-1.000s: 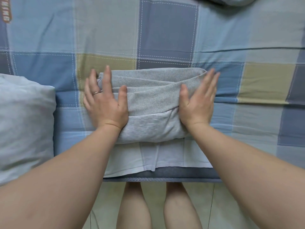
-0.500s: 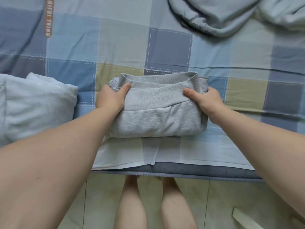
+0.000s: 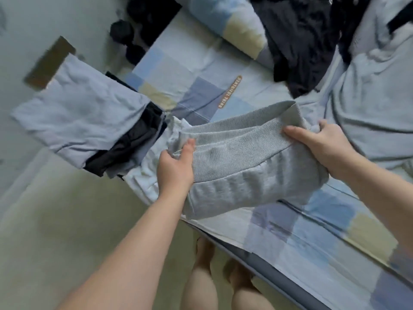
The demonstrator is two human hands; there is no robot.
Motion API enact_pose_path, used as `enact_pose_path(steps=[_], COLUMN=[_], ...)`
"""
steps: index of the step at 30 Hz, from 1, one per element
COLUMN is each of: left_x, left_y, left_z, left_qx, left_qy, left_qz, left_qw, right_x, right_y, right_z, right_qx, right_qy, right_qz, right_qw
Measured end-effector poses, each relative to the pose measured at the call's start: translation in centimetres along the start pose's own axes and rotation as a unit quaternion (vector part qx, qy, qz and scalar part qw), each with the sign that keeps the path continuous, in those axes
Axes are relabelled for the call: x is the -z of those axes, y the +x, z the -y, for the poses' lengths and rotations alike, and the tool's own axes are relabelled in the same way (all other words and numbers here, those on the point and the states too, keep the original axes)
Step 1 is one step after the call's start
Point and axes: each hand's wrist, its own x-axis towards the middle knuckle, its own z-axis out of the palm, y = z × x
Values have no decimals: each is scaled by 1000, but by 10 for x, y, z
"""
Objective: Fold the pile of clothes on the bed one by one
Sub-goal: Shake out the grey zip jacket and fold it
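We hold the folded grey sweater [image 3: 241, 166] w/ both hands, near the bed's front edge; whether it's lifted off the checked sheet [image 3: 312, 238] we can't tell. Our left hand [image 3: 176, 166] grips its left end, thumb on top, other fingers hidden underneath. Our right hand [image 3: 321, 144] clamps the right end by the ribbed hem, thumb on top, fingers curled behind the cloth.

Edges & room: bed edge runs diagonally just below the sweater, floor [image 3: 67, 220] beyond it. To the left, just beside, sits a stack of folded clothes [image 3: 89, 121], pale blue on top, dark layers under, at the bed's corner. Bare sheet lies past the sweater up to the dark clothes pile [image 3: 301, 41]; a light grey garment [image 3: 375, 90] crowds the right.

Writing: orange label [image 3: 230, 91] on the sheet, letters too blurred to read.
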Motion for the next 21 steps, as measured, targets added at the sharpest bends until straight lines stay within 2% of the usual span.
enact_pose_path(steps=[3, 7, 11, 15, 17, 18, 20, 21], left_x=[50, 83, 83, 70, 69, 71, 74, 73], left_y=[22, 57, 93, 119, 117, 109, 84, 72], left_z=[19, 78, 151, 183, 179, 175, 158, 149], left_qx=[37, 106, 207, 233, 202, 148, -44, -155], left_qy=[-70, -122, -133, -168, -143, -92, 45, 100], left_qz=[-90, -193, -217, -226, -270, -315, -373, -358], left_qw=[993, 968, 945, 931, 931, 933, 926, 916], right_x=[-67, -178, -272, -310, -314, -314, -314, -314], right_y=[29, 64, 89, 107, 113, 117, 118, 117], right_z=[58, 77, 39, 23, 28, 30, 35, 36], right_qx=[77, 131, 131, 142, 134, 133, 136, 136], right_qy=[-81, -155, -253, -304, -336, -353, -386, -400], right_qz=[50, 121, 165, 138, 125, 121, 115, 118], right_qw=[993, 972, 944, 932, 924, 918, 905, 899])
